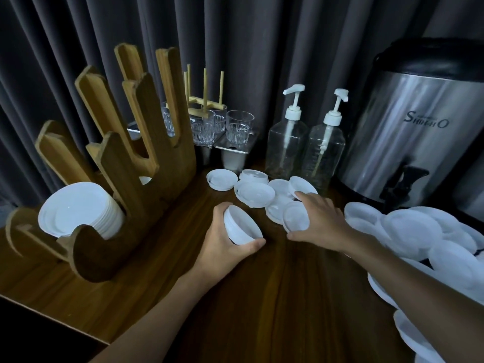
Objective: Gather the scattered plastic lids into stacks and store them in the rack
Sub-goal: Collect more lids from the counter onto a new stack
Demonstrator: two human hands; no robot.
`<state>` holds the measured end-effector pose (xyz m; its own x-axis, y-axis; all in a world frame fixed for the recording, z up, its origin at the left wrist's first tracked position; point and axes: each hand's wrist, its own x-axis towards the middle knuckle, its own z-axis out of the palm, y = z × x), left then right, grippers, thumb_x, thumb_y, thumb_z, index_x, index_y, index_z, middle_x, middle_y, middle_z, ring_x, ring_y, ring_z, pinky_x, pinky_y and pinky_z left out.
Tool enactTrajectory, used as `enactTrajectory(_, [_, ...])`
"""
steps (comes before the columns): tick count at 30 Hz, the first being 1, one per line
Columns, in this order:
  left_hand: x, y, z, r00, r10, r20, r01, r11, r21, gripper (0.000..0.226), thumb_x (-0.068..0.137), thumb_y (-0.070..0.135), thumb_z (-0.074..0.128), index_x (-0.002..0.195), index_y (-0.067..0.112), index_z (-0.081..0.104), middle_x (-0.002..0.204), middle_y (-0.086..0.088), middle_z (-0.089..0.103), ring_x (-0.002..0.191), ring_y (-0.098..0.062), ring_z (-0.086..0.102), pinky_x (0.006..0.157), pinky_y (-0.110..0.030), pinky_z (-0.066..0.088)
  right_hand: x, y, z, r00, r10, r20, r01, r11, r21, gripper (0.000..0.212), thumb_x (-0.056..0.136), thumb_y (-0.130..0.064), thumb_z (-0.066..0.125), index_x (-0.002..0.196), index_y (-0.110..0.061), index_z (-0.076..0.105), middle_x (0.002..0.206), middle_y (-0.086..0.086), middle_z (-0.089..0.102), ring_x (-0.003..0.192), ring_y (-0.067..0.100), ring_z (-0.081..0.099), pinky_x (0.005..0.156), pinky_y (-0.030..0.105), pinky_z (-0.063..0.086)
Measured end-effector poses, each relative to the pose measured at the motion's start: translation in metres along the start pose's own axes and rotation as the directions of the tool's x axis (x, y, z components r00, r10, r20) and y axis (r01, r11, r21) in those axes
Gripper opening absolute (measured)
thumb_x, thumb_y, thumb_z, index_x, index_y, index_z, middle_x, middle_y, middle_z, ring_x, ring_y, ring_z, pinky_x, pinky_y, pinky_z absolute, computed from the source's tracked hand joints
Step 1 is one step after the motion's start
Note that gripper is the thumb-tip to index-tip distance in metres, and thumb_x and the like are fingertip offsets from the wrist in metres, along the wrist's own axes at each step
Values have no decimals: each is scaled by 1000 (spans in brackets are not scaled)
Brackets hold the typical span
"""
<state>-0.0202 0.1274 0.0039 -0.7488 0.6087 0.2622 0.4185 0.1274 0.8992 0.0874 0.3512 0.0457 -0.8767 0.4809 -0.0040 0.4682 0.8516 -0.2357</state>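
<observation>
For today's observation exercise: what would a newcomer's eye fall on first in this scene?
Probably the two hands at the centre: the left hand grips a small stack of white lids, while the right hand reaches onto the scattered lids on the wooden table. Next, the tall wooden rack on the left, already holding a stack, and the steel dispenser at right.

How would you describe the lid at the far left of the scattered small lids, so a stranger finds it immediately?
Start at the wooden rack on the left. Just right of its tall back end, on the table before the steel tray of glasses, lies one small white lid. It lies apart, overlapping none, while its neighbours overlap in a heap.
</observation>
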Motion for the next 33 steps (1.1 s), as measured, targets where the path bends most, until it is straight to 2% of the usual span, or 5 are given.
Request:
enactTrajectory(8, [-1,1,0,1000,-9,27,9,1000,-22,93,65,46,92,131,43,26,120,32,39,115,15,41,83,-11,45,-2,-4,-1,997,-31,-64,35,998,56,99,78,-54,73,156,-33,15,158,-2,34,140,30,33,108,51,33])
enactTrajectory(10, [0,1,1,999,-10,44,11,1000,-21,95,64,47,92,132,43,26,121,31,39,117,9,42,86,-13,46,-4,-8,-9,995,-54,-86,69,980,187,99,76,-56,73,155,-36,16,157,-5,35,141,26,34,109,51,36])
enactTrajectory(14, [-1,2,2,997,28,69,-28,1000,-8,92,64,41,93,130,44,28,116,37,39,117,10,42,84,-6,44,-11,-35,-19,982,-184,51,123,813,570,95,81,-41,80,154,-40,20,148,-11,39,136,9,39,102,27,39])
enactTrajectory(25, [-5,2,3,983,131,125,-121,989,-89,93,65,26,95,132,37,31,119,40,46,124,8,47,93,-10,45,-12,-67,-16,885,-418,206,259,809,527,98,86,-28,78,158,-31,12,149,-18,37,133,-1,40,96,5,38])
enactTrajectory(33, [-5,3,2,984,132,118,-122,989,-87,96,67,27,94,133,46,27,126,40,44,128,9,44,99,-10,42,-13,-71,-6,892,-436,121,325,804,498,95,87,-35,76,159,-25,15,157,-8,35,142,9,38,114,30,39])
